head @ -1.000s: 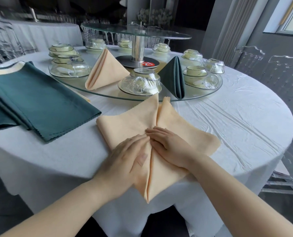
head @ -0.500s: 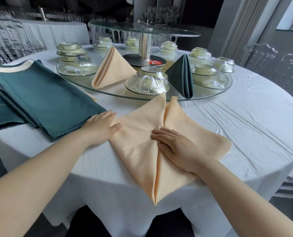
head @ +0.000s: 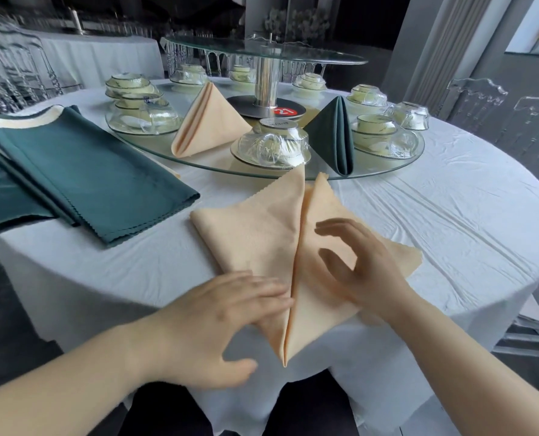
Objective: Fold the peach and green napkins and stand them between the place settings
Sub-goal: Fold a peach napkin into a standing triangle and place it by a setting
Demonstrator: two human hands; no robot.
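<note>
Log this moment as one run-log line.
peach napkin: half-folded, flat on table | left hand: rests on it | right hand: open, over it

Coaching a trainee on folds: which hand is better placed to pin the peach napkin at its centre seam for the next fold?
Probably left. The left hand lies flat on the peach napkin, fingers reaching the centre seam; the right hand arches over the right flap, holding nothing.

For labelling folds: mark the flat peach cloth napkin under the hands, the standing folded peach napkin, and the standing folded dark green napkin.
flat peach cloth napkin (head: 255, 228): head view, left folded flap.
standing folded peach napkin (head: 210, 121): head view, front face.
standing folded dark green napkin (head: 328, 136): head view, left face.
</note>
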